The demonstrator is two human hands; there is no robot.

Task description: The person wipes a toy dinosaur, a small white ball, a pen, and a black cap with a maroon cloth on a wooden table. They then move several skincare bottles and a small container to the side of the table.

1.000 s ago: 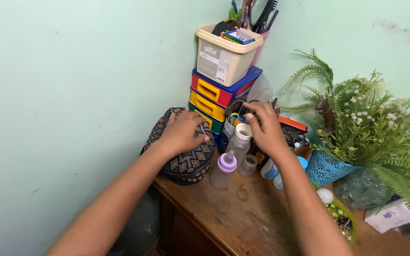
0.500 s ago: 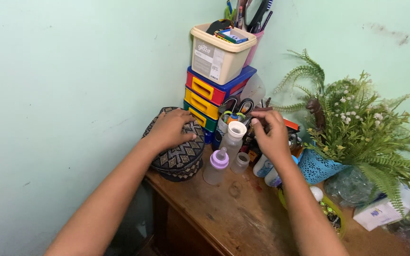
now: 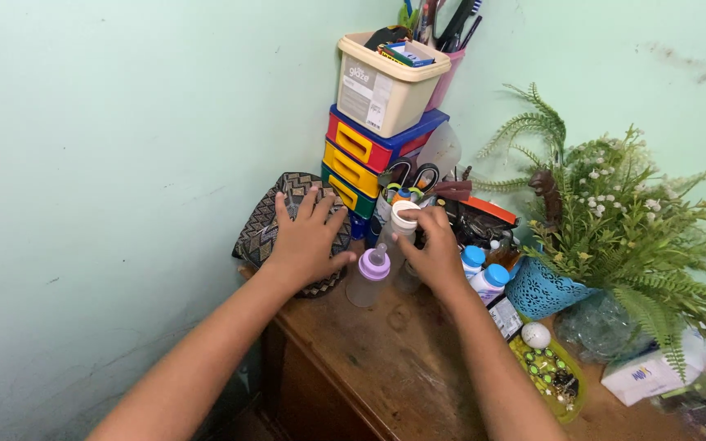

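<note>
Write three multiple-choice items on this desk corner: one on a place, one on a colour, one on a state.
1. Where does the left hand lie?
A. on the patterned pouch
B. on the fern
C. on the cream tub

2. What colour is the cap of the small baby bottle between the hands?
A. orange
B. lilac
C. black

3. How does the cream tub stand?
A. tipped over on the desk
B. upright on top of the stacked coloured drawers
C. inside the blue plant pot

Answers:
1 A: the palm is spread flat over the pouch by the wall.
2 B: its collar and teat ring are pale purple.
3 B: it sits upright on the blue top of the drawer stack, with small things showing in it.

The right hand is at the taller white-necked bottle.
</note>
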